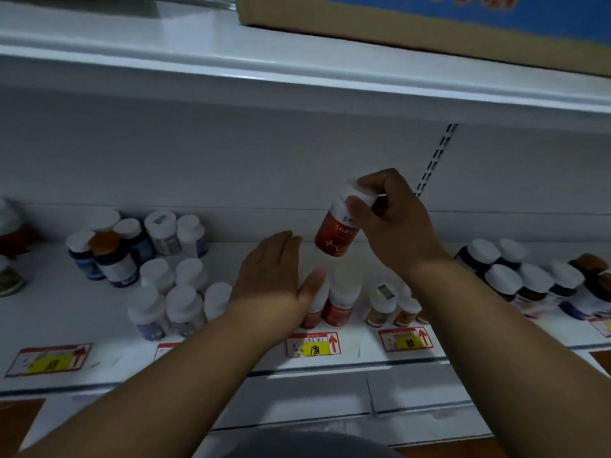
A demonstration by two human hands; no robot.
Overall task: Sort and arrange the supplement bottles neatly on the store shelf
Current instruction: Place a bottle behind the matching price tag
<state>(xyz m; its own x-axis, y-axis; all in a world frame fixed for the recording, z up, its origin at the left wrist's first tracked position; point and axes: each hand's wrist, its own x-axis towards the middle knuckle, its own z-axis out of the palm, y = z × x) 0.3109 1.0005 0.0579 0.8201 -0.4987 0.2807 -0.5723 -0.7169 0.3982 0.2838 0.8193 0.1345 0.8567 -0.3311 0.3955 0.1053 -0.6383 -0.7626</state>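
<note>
Nearest, along the shelf's front edge [330, 366], sit three price tags: one toward the left end [49, 360], a middle one reading 198 [313, 344], and one just right of it [406, 338]. Just behind the middle tag stand two red bottles [337, 309] with white caps, close to the front edge. The left hand [277, 276] hovers over them, fingers straight and together, palm down, gripping nothing; whether it touches the caps below cannot be told. Left of that hand a cluster of white-capped bottles with purple labels [172, 299] stands near the front edge, and right of the red pair are two small brown bottles [393, 309]. Further back and higher, the right hand [393, 223] holds a red bottle [335, 239] by its white cap, fingers curled round the top; the bottle hangs tilted in the air above the middle of the shelf, clear of the others. Toward the back left stand dark blue bottles [109, 256], one with an orange cap. At the right end is a group of dark, white-capped bottles [515, 276]. Above, on the upper shelf [231, 71], rests a cardboard box [413, 24].
</note>
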